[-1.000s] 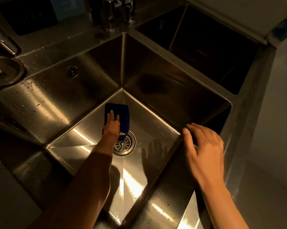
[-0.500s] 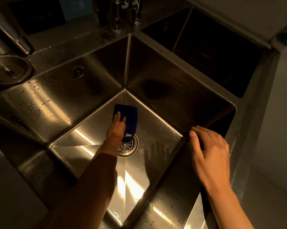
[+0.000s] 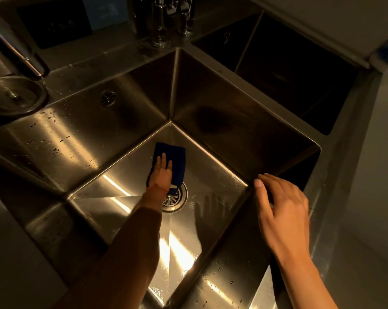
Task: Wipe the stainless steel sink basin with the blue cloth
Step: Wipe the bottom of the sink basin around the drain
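A deep stainless steel sink basin [image 3: 112,192] fills the middle of the view, with a round drain [image 3: 177,198] in its floor. A folded blue cloth [image 3: 177,161] lies flat on the floor just beyond the drain. My left hand [image 3: 160,175] presses down on the cloth with fingers stretched flat. My right hand [image 3: 282,210] hovers at the basin's right rim, fingers loosely spread and holding nothing.
Taps [image 3: 166,21] stand on the deck behind the basin. A second, darker basin [image 3: 289,63] lies to the right. At the left are a round metal lid [image 3: 14,97] and a curved spout [image 3: 21,54]. Water drops dot the left wall.
The left hand and cloth have stayed on the basin floor just beyond the drain, with little shift. The view has drifted slightly, and the right hand remains at the rim.
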The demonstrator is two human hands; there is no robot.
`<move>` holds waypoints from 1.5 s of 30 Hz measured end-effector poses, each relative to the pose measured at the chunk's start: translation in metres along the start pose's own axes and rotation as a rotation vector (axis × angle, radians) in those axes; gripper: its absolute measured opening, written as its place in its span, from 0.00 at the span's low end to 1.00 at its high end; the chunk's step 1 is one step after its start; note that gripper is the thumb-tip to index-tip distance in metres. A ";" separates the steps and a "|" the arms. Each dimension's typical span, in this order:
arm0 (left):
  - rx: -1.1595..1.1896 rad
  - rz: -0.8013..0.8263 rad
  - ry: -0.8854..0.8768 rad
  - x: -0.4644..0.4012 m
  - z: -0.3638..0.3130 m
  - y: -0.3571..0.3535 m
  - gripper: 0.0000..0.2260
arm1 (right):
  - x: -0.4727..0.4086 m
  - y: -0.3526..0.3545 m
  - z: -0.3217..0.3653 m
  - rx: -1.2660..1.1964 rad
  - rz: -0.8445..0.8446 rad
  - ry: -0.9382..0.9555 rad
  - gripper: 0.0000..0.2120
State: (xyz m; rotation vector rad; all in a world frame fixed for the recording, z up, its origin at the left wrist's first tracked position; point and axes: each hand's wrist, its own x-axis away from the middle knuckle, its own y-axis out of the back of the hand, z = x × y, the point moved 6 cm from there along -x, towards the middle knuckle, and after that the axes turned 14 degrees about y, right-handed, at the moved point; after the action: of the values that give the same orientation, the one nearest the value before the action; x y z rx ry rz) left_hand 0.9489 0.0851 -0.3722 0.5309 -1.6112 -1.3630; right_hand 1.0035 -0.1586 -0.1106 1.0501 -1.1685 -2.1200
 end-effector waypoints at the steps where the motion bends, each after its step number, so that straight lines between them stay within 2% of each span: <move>1: -0.037 0.000 -0.018 0.001 -0.005 -0.001 0.30 | 0.000 0.000 0.000 -0.012 -0.001 -0.003 0.24; 9: -0.230 -0.055 -0.123 0.006 -0.007 0.005 0.30 | -0.001 0.002 -0.002 -0.032 -0.010 -0.015 0.24; 16: -0.175 -0.121 -0.136 0.011 -0.020 0.012 0.27 | -0.001 0.002 -0.001 -0.008 0.004 -0.025 0.24; 18: -0.143 -0.092 -0.143 0.011 -0.027 0.012 0.27 | -0.001 0.002 -0.001 -0.009 0.008 -0.034 0.24; 23: -0.185 -0.023 -0.096 0.011 -0.030 0.003 0.31 | -0.002 0.004 0.000 -0.017 0.001 -0.035 0.24; 28: -0.187 -0.041 -0.078 0.007 -0.026 -0.001 0.27 | -0.002 0.004 0.000 -0.036 0.000 -0.040 0.24; 40: -0.218 -0.037 0.024 -0.008 0.015 -0.001 0.27 | -0.002 0.004 0.001 -0.046 0.006 -0.038 0.23; 45: -0.211 -0.015 0.037 -0.005 0.006 -0.002 0.32 | -0.002 0.002 0.000 -0.035 0.017 -0.045 0.24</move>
State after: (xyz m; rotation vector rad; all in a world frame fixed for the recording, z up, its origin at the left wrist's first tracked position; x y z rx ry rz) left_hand 0.9458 0.0917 -0.3755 0.4397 -1.4162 -1.5046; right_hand 1.0043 -0.1583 -0.1078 0.9781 -1.1532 -2.1535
